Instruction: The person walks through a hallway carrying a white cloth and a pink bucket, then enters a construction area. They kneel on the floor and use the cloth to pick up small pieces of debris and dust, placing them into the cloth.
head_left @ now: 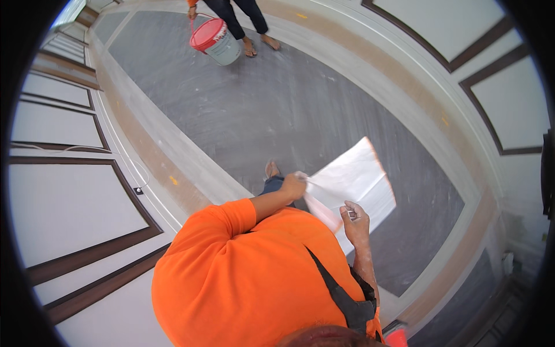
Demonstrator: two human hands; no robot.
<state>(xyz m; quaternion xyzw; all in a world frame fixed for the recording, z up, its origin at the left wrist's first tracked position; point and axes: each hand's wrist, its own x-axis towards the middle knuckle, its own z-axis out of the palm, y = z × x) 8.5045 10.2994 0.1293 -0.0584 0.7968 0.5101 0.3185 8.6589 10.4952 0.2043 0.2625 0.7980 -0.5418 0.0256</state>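
Beyond the one thin white orange-edged sheet [352, 173], its left side pinched in your left hand [293, 185], one co-worker [252, 17] carrying one round white red-lidded bucket [217, 43] stands on the dark grey floor [260, 104]; your right hand [355, 224] curls its fingers over the sheet, grip impossible to tell

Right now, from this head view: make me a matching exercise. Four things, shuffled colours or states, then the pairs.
Things
1. sheet
2. bucket
3. left hand
4. floor

Colours or states
A. gripping something thin
B. dark grey in the middle, paler around
C. white with an orange edge
D. red-lidded, held by a co-worker's hand

Pairs: 1-C, 2-D, 3-A, 4-B
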